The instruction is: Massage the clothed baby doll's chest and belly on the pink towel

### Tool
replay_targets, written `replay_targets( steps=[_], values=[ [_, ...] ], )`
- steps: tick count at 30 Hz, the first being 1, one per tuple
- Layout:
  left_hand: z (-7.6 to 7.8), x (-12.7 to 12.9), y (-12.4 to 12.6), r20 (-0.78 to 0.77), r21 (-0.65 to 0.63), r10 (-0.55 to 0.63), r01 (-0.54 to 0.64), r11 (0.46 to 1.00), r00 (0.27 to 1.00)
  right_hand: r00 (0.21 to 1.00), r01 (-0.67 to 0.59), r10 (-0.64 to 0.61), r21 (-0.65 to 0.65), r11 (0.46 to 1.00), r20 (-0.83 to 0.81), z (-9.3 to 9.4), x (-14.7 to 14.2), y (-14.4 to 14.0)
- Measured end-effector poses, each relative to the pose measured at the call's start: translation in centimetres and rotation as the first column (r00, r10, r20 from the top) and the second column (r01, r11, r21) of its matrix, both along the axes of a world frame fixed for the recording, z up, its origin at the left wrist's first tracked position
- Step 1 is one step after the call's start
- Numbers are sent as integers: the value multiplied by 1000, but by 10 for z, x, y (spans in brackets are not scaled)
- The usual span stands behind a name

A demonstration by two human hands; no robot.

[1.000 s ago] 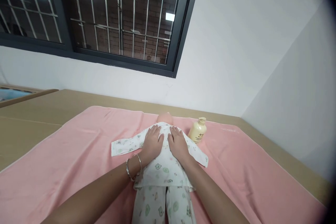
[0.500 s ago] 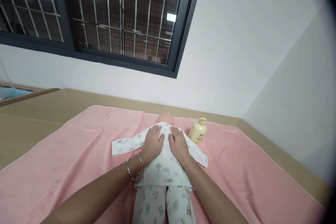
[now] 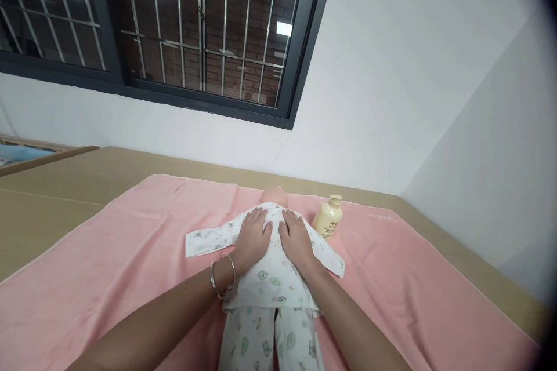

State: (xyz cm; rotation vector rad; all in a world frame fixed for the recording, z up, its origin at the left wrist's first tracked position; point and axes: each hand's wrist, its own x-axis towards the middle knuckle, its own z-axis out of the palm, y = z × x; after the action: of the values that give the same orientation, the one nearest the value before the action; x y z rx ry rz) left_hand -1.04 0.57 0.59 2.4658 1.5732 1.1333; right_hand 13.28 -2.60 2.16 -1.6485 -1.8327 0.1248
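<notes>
The left hand (image 3: 253, 237), wearing silver bangles, is lying flat with fingers spread, gripping nothing, on the back of the baby doll in white printed pyjamas (image 3: 272, 284), which is lying on the pink towel (image 3: 130, 243). The right hand (image 3: 296, 239) is pressing flat alongside. Even, gentle palm pressure seems best. A cream pump bottle (image 3: 328, 218) is lying nearby.

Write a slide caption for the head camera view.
Both hands, left and right, rest flat on a clothed baby doll beside a lotion bottle.
</notes>
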Motion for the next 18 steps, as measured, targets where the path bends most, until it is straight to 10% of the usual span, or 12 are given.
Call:
replay_targets(
  steps=[6, 10, 18],
  values=[
    [32, 2, -31, -361, -43, -4, -13, 999, 933, 992, -22, 35, -109, 994, 125, 6, 10, 5],
    [49, -5, -34, -324, -168, -48, -8, 986, 945, 987, -11, 31, -127, 992, 160, 11, 9, 3],
    [23, -11, 9, -95, -254, -7, -17, 967, 995, 912, 158, -135, -28, 987, 386, 12, -31, -28]
  ],
)
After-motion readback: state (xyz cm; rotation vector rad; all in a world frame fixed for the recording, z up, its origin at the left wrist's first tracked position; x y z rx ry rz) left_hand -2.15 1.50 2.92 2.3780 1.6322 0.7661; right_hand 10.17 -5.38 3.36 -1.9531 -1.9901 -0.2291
